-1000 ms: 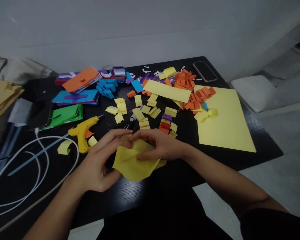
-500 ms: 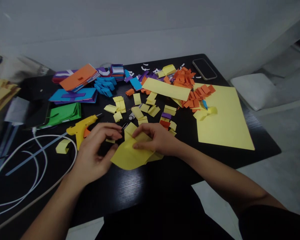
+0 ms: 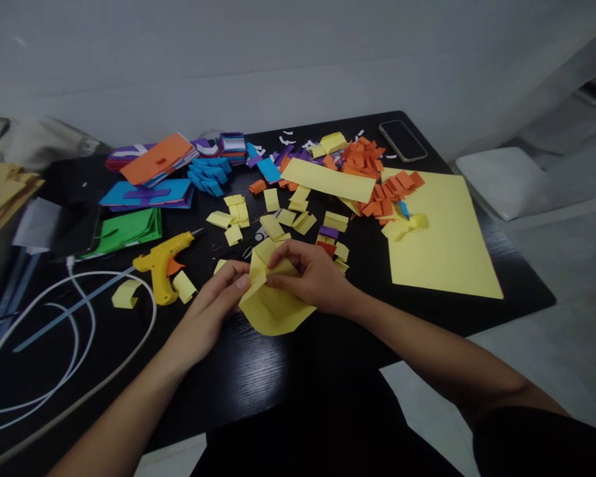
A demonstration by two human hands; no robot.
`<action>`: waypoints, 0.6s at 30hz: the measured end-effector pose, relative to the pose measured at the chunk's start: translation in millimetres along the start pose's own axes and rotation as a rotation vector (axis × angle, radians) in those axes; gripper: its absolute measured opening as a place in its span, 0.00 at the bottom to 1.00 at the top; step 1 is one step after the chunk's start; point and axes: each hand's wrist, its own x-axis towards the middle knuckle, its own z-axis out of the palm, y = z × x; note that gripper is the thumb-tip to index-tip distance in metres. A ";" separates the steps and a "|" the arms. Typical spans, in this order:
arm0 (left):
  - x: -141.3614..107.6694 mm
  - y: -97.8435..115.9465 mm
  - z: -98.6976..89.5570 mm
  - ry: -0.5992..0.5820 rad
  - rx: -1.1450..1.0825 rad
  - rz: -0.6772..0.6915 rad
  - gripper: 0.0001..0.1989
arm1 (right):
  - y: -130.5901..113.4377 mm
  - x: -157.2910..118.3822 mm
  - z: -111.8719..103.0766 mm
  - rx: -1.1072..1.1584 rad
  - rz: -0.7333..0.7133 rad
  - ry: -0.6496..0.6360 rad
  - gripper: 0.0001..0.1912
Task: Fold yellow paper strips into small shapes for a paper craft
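Note:
A folded piece of yellow paper [image 3: 277, 310] is held between my two hands above the front of the black table. My right hand [image 3: 315, 275] pinches it from the right, with fingertips at its upper fold. At its left edge, my left hand [image 3: 213, 308] grips the paper between thumb and fingers. Just beyond the hands lie several small folded yellow paper pieces [image 3: 274, 226]. Scissors [image 3: 259, 234] show partly among them, the rest hidden by paper. To the left rests a yellow glue gun [image 3: 159, 264] with a glue stick in its back.
Folded orange paper pieces [image 3: 362, 158] and a yellow strip [image 3: 328, 179] lie at the back. A large yellow sheet [image 3: 442, 245] and a phone [image 3: 403, 140] are on the right. Stacked coloured paper [image 3: 149, 192] sits back left, a white cable [image 3: 92, 324] loops nearer.
My left hand has moved right and taken hold of the paper's left edge. The paper has turned and its fold has opened somewhat. A yellow piece beside the glue gun is now uncovered.

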 end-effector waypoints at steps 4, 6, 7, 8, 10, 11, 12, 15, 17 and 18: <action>-0.8 1.4 5.0 -0.032 -0.029 -0.001 0.12 | -2.1 -1.8 2.5 0.002 -0.051 0.039 0.13; -0.7 3.5 7.0 -0.032 -0.009 0.013 0.11 | -2.7 -2.7 3.3 0.001 -0.064 0.046 0.11; -0.6 4.4 7.9 -0.027 0.000 0.018 0.10 | -2.9 -3.0 3.6 -0.003 -0.073 0.050 0.10; -0.5 5.2 8.8 -0.021 0.007 0.021 0.10 | -2.9 -3.3 4.0 -0.010 -0.084 0.055 0.10; -0.4 6.5 10.6 -0.004 0.010 0.024 0.11 | -3.0 -3.9 4.9 -0.026 -0.108 0.070 0.09; -0.4 7.2 11.8 0.006 0.011 0.027 0.11 | -3.0 -4.3 5.4 -0.032 -0.114 0.076 0.08; -0.4 7.9 12.9 0.017 0.016 0.030 0.11 | -2.9 -4.6 5.9 -0.036 -0.118 0.079 0.08; -0.8 9.4 15.9 0.036 0.036 0.032 0.12 | -2.4 -5.6 7.1 -0.017 -0.113 0.071 0.08; -1.1 8.7 15.7 0.044 0.053 0.039 0.13 | -1.2 -5.8 7.2 -0.003 -0.117 0.067 0.08; -1.3 7.5 14.7 0.050 0.061 0.044 0.13 | -0.2 -5.7 7.1 -0.003 -0.119 0.071 0.09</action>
